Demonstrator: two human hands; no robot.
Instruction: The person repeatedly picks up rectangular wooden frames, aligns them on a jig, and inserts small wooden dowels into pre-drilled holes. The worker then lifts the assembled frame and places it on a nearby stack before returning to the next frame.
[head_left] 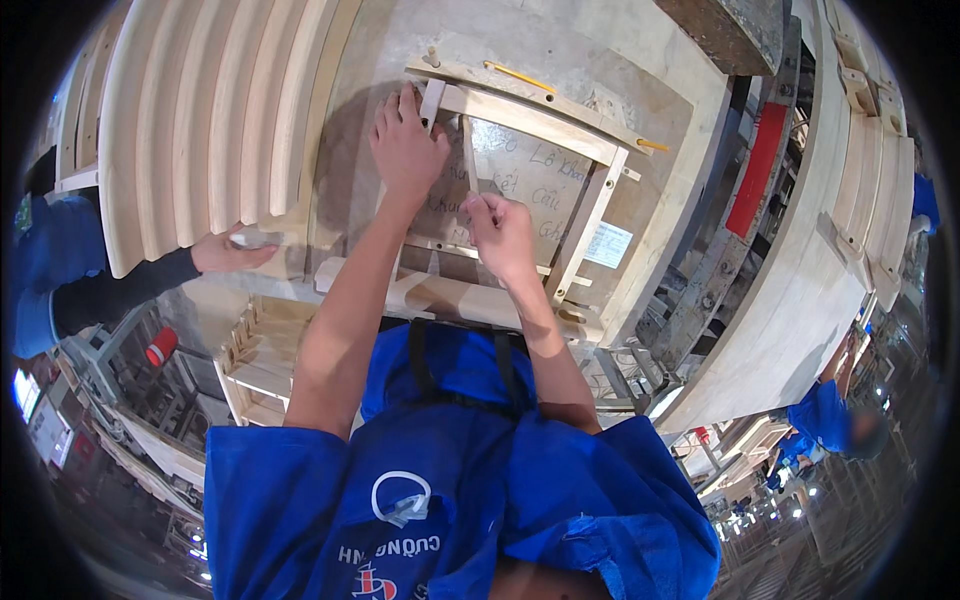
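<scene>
A pale wooden frame (pixel 530 124) lies flat on the worktop in front of me, with round holes in its right rail (pixel 588 222). My left hand (pixel 408 150) is at its upper left corner, fingers on one side of the left rail and thumb on the other. Over the middle of the frame, my right hand (pixel 500 235) is closed in a pinch on a thin stick (pixel 469 155) that points away from me; its lower end is hidden by the fingers. Handwriting marks the surface inside the frame. Closer to my body, a thick rounded wooden bar (pixel 440 297) lies crosswise.
Yellow sticks (pixel 520 77) stand out at the frame's far strip. A paper label (pixel 607 244) lies right of it. Curved slats (pixel 210 110) are stacked at left, where another person's hand (pixel 235 250) reaches in. At right are a red strip (pixel 757 170) and a large board (pixel 770 300).
</scene>
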